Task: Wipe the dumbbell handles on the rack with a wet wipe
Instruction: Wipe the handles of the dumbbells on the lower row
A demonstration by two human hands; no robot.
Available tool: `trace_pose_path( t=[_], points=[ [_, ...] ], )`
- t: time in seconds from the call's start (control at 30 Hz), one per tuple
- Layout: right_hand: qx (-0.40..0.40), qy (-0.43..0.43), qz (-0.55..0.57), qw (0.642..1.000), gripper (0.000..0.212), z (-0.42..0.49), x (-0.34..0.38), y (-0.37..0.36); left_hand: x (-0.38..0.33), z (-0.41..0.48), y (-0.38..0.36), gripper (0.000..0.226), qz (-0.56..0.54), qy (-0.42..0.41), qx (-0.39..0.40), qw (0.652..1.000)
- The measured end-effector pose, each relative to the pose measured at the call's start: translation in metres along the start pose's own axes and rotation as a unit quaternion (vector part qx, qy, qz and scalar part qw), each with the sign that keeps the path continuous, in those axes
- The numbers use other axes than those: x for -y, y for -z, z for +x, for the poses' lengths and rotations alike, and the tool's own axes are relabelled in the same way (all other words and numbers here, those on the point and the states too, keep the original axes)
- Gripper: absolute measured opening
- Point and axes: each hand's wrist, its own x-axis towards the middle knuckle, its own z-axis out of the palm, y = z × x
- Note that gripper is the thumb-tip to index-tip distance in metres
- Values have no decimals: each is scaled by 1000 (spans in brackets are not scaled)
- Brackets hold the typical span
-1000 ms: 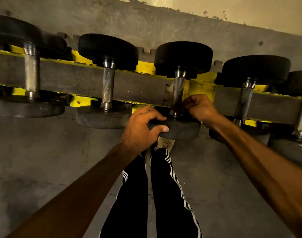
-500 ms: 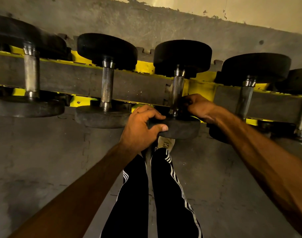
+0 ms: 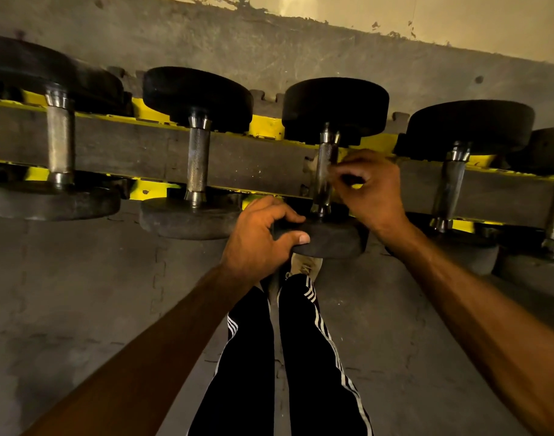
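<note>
Several black dumbbells with steel handles lie across a grey and yellow rack point(image 3: 128, 146). My left hand point(image 3: 260, 240) grips the near black head point(image 3: 335, 242) of the middle dumbbell. My right hand point(image 3: 373, 193) sits at the right side of that dumbbell's handle point(image 3: 323, 187), around mid-height, with its fingers curled in against the steel. A pale scrap that looks like the wet wipe point(image 3: 312, 166) shows just left of the handle; the rest of it is hidden by the fingers.
Neighbouring dumbbells sit close on both sides: one to the left point(image 3: 197, 165), a bigger one further left point(image 3: 60, 143), and another to the right point(image 3: 448, 184). My legs in black striped trousers point(image 3: 301, 357) and a shoe point(image 3: 304, 265) stand below the rack on grey floor mats.
My right hand has slid up the handle from its near end towards the middle. My left hand has kept its hold on the near head.
</note>
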Motion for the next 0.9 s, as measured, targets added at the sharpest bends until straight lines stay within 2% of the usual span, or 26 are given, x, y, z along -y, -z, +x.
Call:
trace_pose_path(
  t=[0.1, 0.13, 0.17, 0.27, 0.3, 0.33, 0.4, 0.43, 0.47, 0.5, 0.57, 0.63, 0.7, 0.8, 0.83, 0.9],
  points=[
    [145, 67, -37, 986, 10, -6, 3, 6, -1, 1, 1, 26, 1, -2, 4, 1000],
    [166, 77, -52, 982, 10, -3, 3, 7, -1, 2, 2, 26, 4, -3, 3, 1000],
    [157, 73, -58, 983, 10, 1, 2, 7, -1, 2, 2, 26, 5, -3, 3, 1000],
    [36, 12, -44, 998, 13, 11, 3, 3, -1, 2, 2, 26, 3, -2, 2, 1000],
    [36, 17, -50, 998, 15, 11, 5, 1, -1, 2, 2, 26, 3, 1, 1, 1000],
    [77, 49, -73, 993, 16, 11, 7, 1, -1, 2, 2, 25, 3, 2, 0, 1000],
    [214, 121, -107, 963, 15, 10, 8, 8, -1, 4, 1, 25, 1, -3, -2, 1000],
    [270, 132, -121, 946, 15, 12, 9, 12, -1, 3, 0, 25, 0, -6, -6, 1000],
    [293, 131, -137, 937, 15, 16, 11, 15, -1, 3, -1, 24, -1, -6, -9, 1000],
    [277, 121, -151, 941, 14, 20, 13, 16, -1, 2, -1, 24, -2, -3, -12, 1000],
    [195, 78, -182, 961, 17, 29, 18, 13, 0, 0, -2, 24, -4, 6, -16, 1000],
    [158, 35, -245, 956, 21, 39, 27, 5, 0, 0, -2, 24, -4, 4, -15, 1000],
    [225, 27, -300, 927, 21, 43, 39, -3, 1, 1, -2, 25, -2, 5, -8, 1000],
    [369, 63, -297, 878, 29, 43, 54, -2, 2, 1, -2, 26, 1, 5, -6, 1000],
    [386, 67, -288, 874, 27, 45, 57, 0, 2, 0, -2, 26, 0, 4, -9, 1000],
    [354, 31, -271, 895, 9, 53, 56, 2, 1, -1, -4, 25, -2, 6, -16, 1000]
  ],
)
